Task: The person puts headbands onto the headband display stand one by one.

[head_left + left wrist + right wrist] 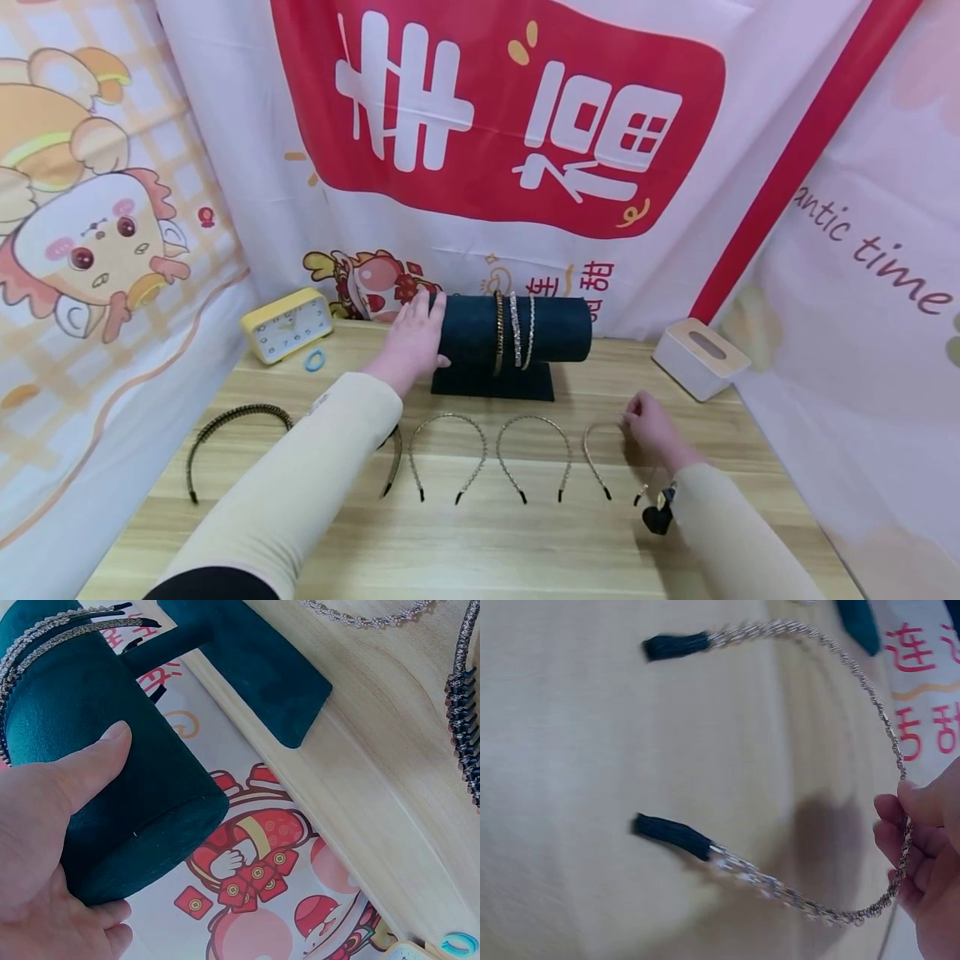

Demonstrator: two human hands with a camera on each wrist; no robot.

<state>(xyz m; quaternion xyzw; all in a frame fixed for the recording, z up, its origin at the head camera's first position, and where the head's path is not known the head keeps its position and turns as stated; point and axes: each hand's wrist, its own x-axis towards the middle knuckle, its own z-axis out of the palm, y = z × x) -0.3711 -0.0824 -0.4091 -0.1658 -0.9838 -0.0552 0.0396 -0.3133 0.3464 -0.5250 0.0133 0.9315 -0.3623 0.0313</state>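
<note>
A dark green velvet roll stand (465,329) stands at the back of the table and carries three headbands, a dark gold one (498,342) and two silvery ones (516,333). My left hand (411,337) grips its left end; in the left wrist view the thumb lies along the roll (150,795) and the other fingers wrap underneath. Out to the right, my right hand (654,432) pinches a thin beaded headband (896,742) at the top of its curve. Both dark-covered tips (673,838) of this headband point away from the hand.
On the table lie two light beaded headbands (450,415), a dark braided one (251,408) and another (395,467) partly behind my left sleeve. A yellow alarm clock (288,325) and a blue ring (315,360) sit back left, a tissue box (697,358) back right. Printed cloth encloses the table.
</note>
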